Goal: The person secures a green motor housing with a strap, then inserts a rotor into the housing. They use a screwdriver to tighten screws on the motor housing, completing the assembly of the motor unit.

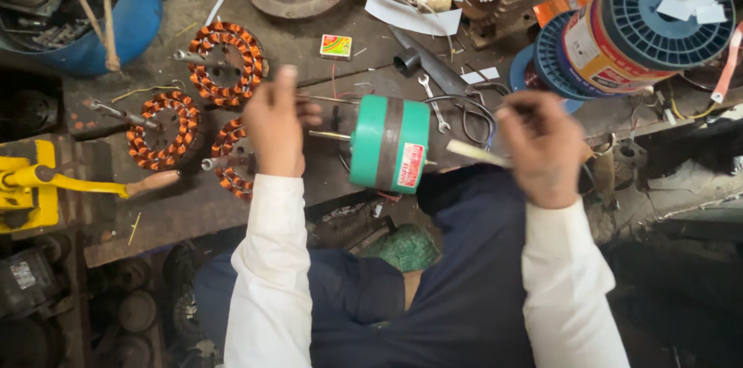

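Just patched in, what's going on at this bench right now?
A person in white sleeves sits at a cluttered workbench with a green cylindrical motor with a dark band lying in front of them. The left hand is raised beside the motor's thin metal shaft, thumb up; what it grips is unclear. The right hand holds a pale flat stick pointing at the motor. Three copper-wound stators lie to the left, and large spools of wire sit at the upper right.

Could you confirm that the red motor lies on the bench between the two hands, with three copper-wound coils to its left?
Not quite: the head view shows the motor is green with a dark band, not red. It does lie between the hands, with three coils to its left.
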